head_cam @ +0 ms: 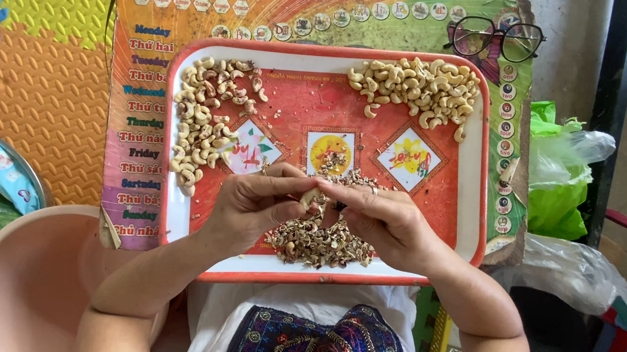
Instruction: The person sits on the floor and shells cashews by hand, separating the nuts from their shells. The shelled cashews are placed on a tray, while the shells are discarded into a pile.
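**Nut pinched over the tray edge**

The left hand (251, 204) and right hand (379, 219) meet fingertip to fingertip, pinching one cashew (312, 196) above the heap of skins (319, 241) on the red tray (475, 210). The nut is small and could slip into the skins. The tray rests on a tilted board (129, 100) over the lap, so a nudge might slide the peeled pile (418, 86).

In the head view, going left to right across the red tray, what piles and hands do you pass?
Unpeeled cashew pile → left hand → cashew pinched between both hands, over the skins pile → right hand → peeled cashew pile, far right corner of the tray.
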